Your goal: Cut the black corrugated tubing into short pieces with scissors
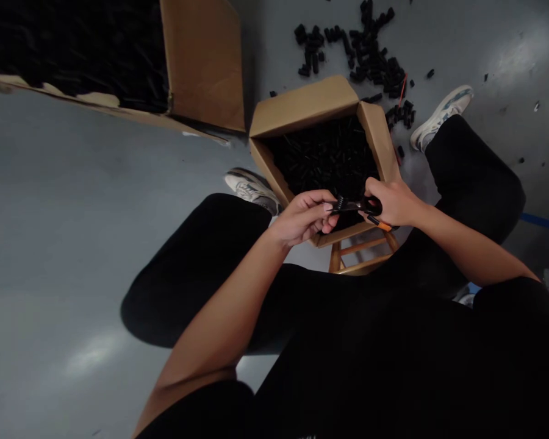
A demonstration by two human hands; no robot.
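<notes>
Your left hand pinches a small black ribbed piece, seemingly to steady it against the scissors. Your right hand is closed round their handles, presumably to control the blades. Your hands are close together above the near side of the carton, likely so dropped bits land inside.

1 camera, worn on the person's head, faces forward and steeply down. The left hand sits near the view's centre, the right hand toward 3 o'clock, both fairly close. Below them, the smaller carton lies toward 1 o'clock; the larger carton is cut off at 10 o'clock. The torso looms at 5 o'clock, the floor spreading at 9.
</notes>
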